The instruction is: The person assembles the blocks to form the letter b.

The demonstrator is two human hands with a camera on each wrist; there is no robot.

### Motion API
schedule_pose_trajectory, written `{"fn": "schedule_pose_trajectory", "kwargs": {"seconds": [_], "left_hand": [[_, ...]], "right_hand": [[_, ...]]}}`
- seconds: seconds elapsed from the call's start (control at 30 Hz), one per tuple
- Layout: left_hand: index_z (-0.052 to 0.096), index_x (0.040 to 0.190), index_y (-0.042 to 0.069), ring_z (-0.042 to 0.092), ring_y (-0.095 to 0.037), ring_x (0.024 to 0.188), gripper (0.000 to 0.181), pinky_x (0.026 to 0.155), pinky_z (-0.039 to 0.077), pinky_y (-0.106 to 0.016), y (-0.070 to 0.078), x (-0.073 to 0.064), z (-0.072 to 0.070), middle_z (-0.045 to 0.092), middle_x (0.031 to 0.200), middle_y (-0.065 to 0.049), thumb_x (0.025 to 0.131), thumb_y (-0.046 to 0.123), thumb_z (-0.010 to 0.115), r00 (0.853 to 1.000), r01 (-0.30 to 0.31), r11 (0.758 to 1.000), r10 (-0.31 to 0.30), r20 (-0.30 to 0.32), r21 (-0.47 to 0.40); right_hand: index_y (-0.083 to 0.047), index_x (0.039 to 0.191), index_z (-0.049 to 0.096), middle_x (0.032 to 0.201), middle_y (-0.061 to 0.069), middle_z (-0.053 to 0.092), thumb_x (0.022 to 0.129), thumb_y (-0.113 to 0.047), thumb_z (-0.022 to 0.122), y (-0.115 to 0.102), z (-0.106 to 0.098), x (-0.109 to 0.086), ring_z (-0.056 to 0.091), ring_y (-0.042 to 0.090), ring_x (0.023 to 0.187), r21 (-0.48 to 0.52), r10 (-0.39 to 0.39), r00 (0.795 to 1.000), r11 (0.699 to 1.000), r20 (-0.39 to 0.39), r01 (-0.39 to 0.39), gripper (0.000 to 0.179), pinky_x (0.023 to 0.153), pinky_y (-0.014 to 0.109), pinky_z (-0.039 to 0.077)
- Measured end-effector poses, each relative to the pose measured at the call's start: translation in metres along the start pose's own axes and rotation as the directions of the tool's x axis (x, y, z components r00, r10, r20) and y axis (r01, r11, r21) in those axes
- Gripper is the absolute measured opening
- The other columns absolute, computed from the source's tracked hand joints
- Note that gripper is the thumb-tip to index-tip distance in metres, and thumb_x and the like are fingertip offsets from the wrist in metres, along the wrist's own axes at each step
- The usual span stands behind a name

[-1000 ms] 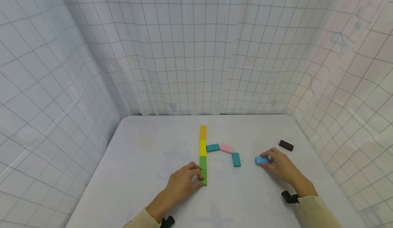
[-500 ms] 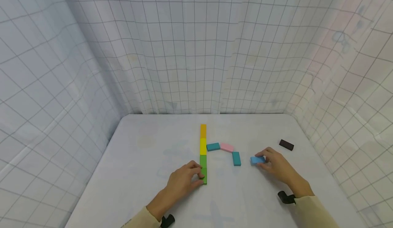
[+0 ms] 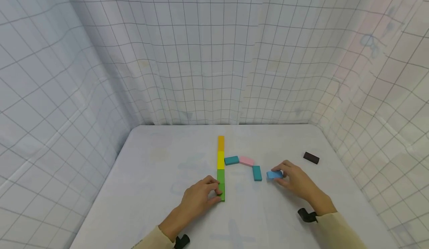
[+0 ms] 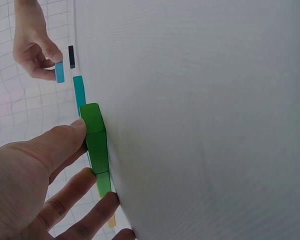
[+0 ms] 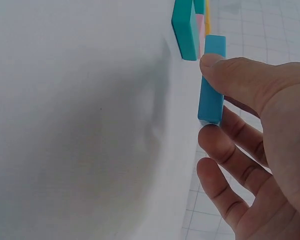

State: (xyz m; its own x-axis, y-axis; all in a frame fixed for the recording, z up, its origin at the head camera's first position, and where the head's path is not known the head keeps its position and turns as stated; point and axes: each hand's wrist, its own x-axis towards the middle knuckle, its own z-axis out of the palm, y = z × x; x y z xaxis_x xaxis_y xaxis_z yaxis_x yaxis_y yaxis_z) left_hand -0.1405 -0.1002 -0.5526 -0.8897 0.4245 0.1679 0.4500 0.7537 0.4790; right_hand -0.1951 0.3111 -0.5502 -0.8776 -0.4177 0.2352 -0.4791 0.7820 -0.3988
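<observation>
In the head view my right hand (image 3: 295,182) pinches a light blue block (image 3: 275,175) between thumb and fingers, just right of an upright teal block (image 3: 257,173). The right wrist view shows the blue block (image 5: 212,82) held above the table. My left hand (image 3: 198,197) grips the nearest green block (image 3: 221,193), thumb at its near end and fingers along its left side. Beyond it, a second green block (image 3: 221,176), a yellow block (image 3: 221,160) and an orange block (image 3: 221,143) run in a straight line.
From the yellow block, another teal block (image 3: 231,160) and a pink block (image 3: 246,161) lead right to the upright teal one. A black block (image 3: 311,157) lies apart at the right. Grid-patterned curtains (image 3: 214,74) surround the white table (image 3: 151,159).
My right hand has carried the light blue block left, closer to the upright teal block. The left hand has stayed on the green block.
</observation>
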Motion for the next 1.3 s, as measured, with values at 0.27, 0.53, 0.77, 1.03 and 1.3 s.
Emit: {"fn": "schedule_pose_trajectory", "kwargs": {"seconds": [0.27,0.53,0.77,1.03,1.3], "left_hand": [[0.082,0.097,0.029,0.082,-0.021,0.105,0.016,0.073,0.061,-0.029,-0.003,0.000,0.003,0.078,0.134,0.005,0.097,0.028,0.099,1.000,-0.003,1.000,0.003,-0.003,0.007],[0.083,0.098,0.029,0.083,-0.021,0.107,0.016,0.073,0.062,-0.028,-0.004,0.001,0.003,0.078,0.134,0.005,0.097,0.028,0.098,1.000,-0.007,1.000,0.007,-0.001,0.014],[0.082,0.097,0.027,0.083,-0.023,0.104,0.017,0.072,0.061,-0.029,-0.001,0.000,0.002,0.079,0.133,0.004,0.096,0.027,0.099,1.000,-0.018,1.000,0.018,-0.005,-0.005],[0.082,0.097,0.026,0.083,-0.023,0.103,0.017,0.072,0.062,-0.030,0.000,0.000,0.000,0.079,0.133,0.004,0.095,0.028,0.100,1.000,-0.019,1.000,0.019,-0.008,-0.009],[0.083,0.098,0.026,0.083,-0.023,0.104,0.016,0.074,0.063,-0.031,0.000,0.000,0.000,0.079,0.132,0.004,0.095,0.027,0.100,1.000,-0.018,1.000,0.018,-0.009,-0.006]], "right_hand": [[-0.016,0.127,0.083,0.121,-0.003,0.076,0.099,-0.012,0.095,-0.010,0.002,0.004,0.065,0.006,0.096,0.014,-0.001,0.999,1.000,0.040,0.000,0.031,0.084,0.024,0.061],[-0.015,0.128,0.083,0.123,-0.002,0.076,0.100,-0.012,0.094,-0.017,0.005,0.008,0.067,0.007,0.098,0.021,-0.064,0.997,0.998,0.041,0.063,0.031,0.086,0.026,0.063],[-0.015,0.128,0.083,0.122,-0.002,0.075,0.099,-0.013,0.095,-0.023,0.010,0.010,0.068,0.010,0.095,0.028,-0.114,0.993,0.993,0.025,0.113,0.032,0.082,0.029,0.064],[-0.016,0.128,0.083,0.124,-0.002,0.075,0.100,-0.016,0.094,-0.032,0.013,0.012,0.069,0.009,0.096,0.031,-0.135,0.990,0.991,0.051,0.133,0.030,0.084,0.027,0.063],[-0.015,0.127,0.082,0.126,0.001,0.076,0.101,-0.016,0.094,-0.041,0.017,0.017,0.071,0.009,0.097,0.039,-0.161,0.983,0.987,0.085,0.158,0.028,0.087,0.031,0.065]]}}
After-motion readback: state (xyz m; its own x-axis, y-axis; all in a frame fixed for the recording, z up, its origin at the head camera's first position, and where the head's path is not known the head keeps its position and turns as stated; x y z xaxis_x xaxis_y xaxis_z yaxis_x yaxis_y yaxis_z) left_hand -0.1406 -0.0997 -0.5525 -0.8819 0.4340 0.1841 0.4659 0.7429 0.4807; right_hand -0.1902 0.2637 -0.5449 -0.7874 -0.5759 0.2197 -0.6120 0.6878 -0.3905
